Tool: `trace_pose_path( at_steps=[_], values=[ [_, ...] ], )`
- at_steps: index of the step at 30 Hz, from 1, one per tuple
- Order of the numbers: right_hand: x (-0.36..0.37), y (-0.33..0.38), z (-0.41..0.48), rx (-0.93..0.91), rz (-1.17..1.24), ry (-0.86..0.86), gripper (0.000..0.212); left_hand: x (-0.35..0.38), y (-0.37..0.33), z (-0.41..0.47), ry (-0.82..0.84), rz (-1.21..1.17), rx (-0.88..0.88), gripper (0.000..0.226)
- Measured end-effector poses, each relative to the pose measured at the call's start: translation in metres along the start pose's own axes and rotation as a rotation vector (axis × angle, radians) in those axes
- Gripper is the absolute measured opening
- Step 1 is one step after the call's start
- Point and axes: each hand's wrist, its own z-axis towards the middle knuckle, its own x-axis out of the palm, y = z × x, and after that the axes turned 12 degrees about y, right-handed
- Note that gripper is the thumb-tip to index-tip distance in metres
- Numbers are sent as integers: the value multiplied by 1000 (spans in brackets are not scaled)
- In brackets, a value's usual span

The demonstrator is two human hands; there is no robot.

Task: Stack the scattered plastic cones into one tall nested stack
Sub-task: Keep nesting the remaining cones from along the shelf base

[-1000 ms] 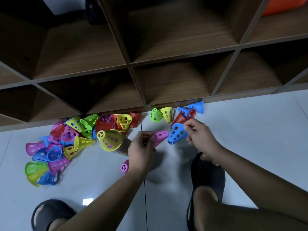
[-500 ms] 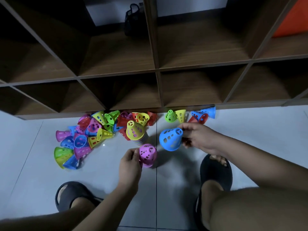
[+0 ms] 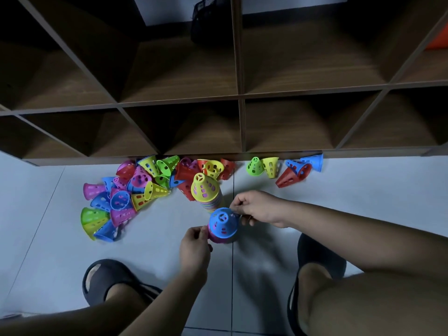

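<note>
A blue cone [image 3: 223, 225] sits nested over a pink cone [image 3: 214, 237] on the white floor in front of me. My right hand [image 3: 257, 208] pinches the blue cone's upper right edge. My left hand [image 3: 194, 246] grips the pink cone's lower left rim. Just behind them stands a tall nested stack [image 3: 206, 192] topped by a yellow cone. A scattered pile of pink, blue, yellow, green and red cones [image 3: 126, 197] lies to the left. A green cone [image 3: 254, 167], a yellow cone [image 3: 271, 167], a red cone [image 3: 294, 177] and a blue cone [image 3: 312, 162] lie by the shelf at right.
A dark wooden cubby shelf [image 3: 240, 122] fills the upper view, its base touching the cones. My two feet in black slippers [image 3: 106, 280] [image 3: 317, 260] rest on the floor near the bottom. A dark bag [image 3: 208, 20] sits in an upper cubby.
My right hand brought the blue cone down and left onto the pink cone held by my left hand. The two cones are now nested.
</note>
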Motion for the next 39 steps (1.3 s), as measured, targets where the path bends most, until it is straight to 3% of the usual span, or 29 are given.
trace_pose_path(
  at_steps=[6, 12, 24, 28, 32, 39],
  values=[
    [7, -9, 13, -4, -31, -45, 6, -6, 15, -1, 41, 58, -42, 23],
    [-5, -22, 14, 41, -22, -67, 12, 5, 27, -12, 144, 156, -131, 20],
    [-91, -87, -6, 46, 6, -416, 9, 98, 4, -11, 427, 217, -170, 22],
    [-118, -108, -13, 24, -111, -625, 21, 131, -8, -1, 470, 264, -78, 19],
    [-139, -122, -16, 2, -212, -762, 12, 161, -37, 30, 434, 235, 23, 13],
    [-149, -138, -11, -86, -303, -736, 24, 195, -94, 99, 306, 299, 204, 10]
  ],
)
